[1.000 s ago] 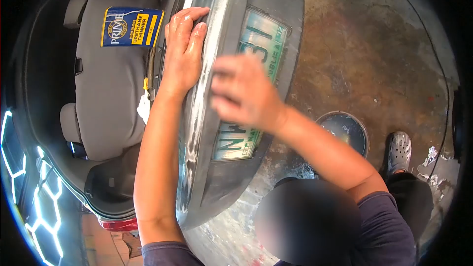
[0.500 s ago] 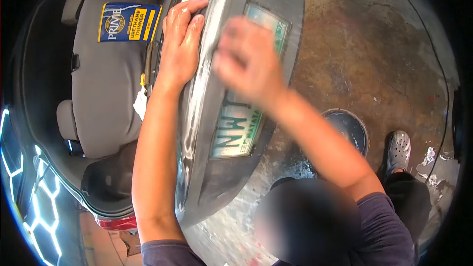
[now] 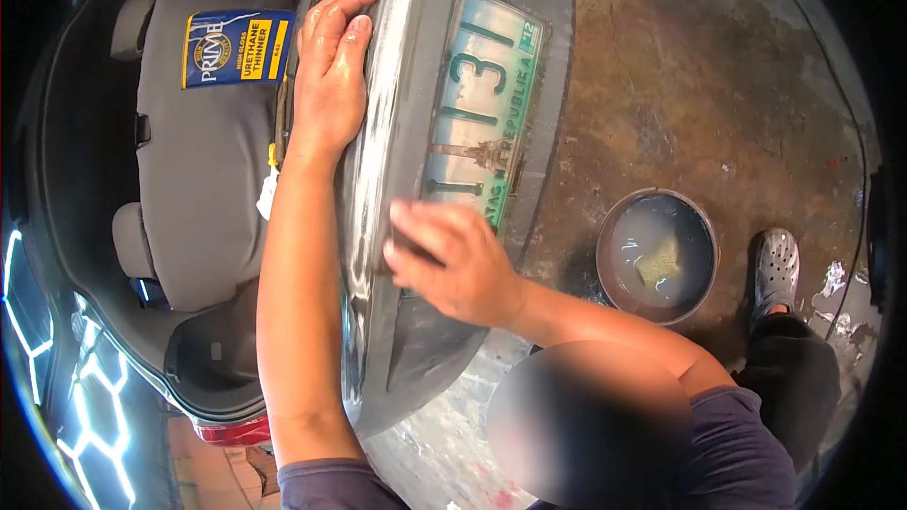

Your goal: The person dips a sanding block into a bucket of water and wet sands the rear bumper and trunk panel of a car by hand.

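Observation:
My left hand (image 3: 335,76) lies wet on the edge of a car's grey tailgate (image 3: 420,66), fingers flat and slightly apart, beside the shiny strip (image 3: 375,104). My right hand (image 3: 458,260) is over the tailgate near the lower end of the green-and-white licence plate (image 3: 477,94). Its fingers and thumb are curled towards the panel and smeared by motion; what lies between them, if anything, is hidden. Part of the plate is behind this hand.
A blue thinner can (image 3: 236,47) rests on the grey seat back (image 3: 213,151). On the stained floor (image 3: 661,104), a round tub (image 3: 713,255) holds cloudy water and a yellowish sponge (image 3: 658,260). A grey clog (image 3: 778,269) is beside it. A blurred round shape fills the bottom middle.
My right hand has moved down along the tailgate, uncovering the upper plate. The arm's shift also reveals the tub and sponge. My left hand keeps its place on the edge.

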The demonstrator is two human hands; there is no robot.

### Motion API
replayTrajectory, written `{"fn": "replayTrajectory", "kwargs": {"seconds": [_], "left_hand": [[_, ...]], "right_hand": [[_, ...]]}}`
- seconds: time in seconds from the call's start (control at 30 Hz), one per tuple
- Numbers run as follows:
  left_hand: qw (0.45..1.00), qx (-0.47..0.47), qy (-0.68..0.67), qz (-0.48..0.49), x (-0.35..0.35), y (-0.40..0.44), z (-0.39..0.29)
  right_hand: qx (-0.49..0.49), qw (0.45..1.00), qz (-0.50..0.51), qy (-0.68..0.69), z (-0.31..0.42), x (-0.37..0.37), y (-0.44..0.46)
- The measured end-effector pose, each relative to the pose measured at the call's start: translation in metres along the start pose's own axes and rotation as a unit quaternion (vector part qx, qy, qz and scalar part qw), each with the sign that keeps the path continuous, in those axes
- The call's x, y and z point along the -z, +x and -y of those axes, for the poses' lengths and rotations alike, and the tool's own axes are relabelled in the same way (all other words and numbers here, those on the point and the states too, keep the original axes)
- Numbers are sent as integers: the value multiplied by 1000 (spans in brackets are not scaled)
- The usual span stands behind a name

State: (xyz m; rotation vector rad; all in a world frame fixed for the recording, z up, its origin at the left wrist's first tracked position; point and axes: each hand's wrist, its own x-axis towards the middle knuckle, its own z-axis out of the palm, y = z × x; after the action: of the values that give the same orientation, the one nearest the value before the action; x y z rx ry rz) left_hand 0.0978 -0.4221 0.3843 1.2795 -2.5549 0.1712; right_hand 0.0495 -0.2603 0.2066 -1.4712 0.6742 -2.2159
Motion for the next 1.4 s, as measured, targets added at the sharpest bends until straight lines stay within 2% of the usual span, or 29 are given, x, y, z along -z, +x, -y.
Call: {"fn": "replayTrajectory", "kwargs": {"seconds": [0.07,0.1,0.23,0.33,0.37,0.4,0.43,0.5,0.6,0.63,0.77,0.87,0.9,0.93,0.97,1.03,1.13,1.23,1.27,1.4], "left_hand": [[1000,-2,9,-2,0,-1,-1],[1000,-3,13,-2,0,-1,-1],[1000,-3,13,-5,0,-2,0],[1000,18,7,-8,-1,-1,-4],[1000,9,3,-6,-1,-1,-3],[1000,4,9,-11,0,1,-1],[1000,0,15,-13,-1,1,0],[1000,10,-1,-3,0,0,-3],[1000,-2,7,-4,0,-1,-1],[1000,-3,2,-7,-1,-1,0],[1000,-12,17,-6,-1,0,0],[999,15,-27,-7,1,-2,0],[999,25,-43,-15,1,-1,2],[998,32,-47,-19,1,1,1],[998,41,-51,-18,1,-1,0],[998,36,-56,-18,1,-2,1],[997,43,-69,-14,0,-3,3],[999,2,-45,-18,-2,-1,1],[999,11,-37,-18,-2,-1,0],[1000,17,-1,-5,0,-2,-7]], "right_hand": [[77,996,37,13,-6,6,-11],[66,996,50,-14,-18,15,5],[1,988,-135,-71,-104,20,112],[-81,977,-177,-91,-126,25,149],[-68,983,-148,-87,-111,20,131],[-3,984,-147,-97,-85,9,103],[-14,989,-137,-63,-57,-6,68],[-69,997,-40,-16,14,-9,4],[28,999,38,-1,2,4,-8],[29,998,20,-48,-16,7,13],[-40,989,-120,-73,-102,19,125],[-84,982,-143,-89,-89,9,120],[-56,985,-150,-67,-63,1,94],[-37,992,-105,-60,-31,-5,63],[-60,995,-75,-19,8,-16,25],[-6,999,44,10,50,-10,-24],[30,999,32,-28,-1,4,11],[-2,992,-109,-57,-83,12,105],[-18,991,-122,-58,-109,21,139],[-73,981,-160,-80,-109,21,147]]}}
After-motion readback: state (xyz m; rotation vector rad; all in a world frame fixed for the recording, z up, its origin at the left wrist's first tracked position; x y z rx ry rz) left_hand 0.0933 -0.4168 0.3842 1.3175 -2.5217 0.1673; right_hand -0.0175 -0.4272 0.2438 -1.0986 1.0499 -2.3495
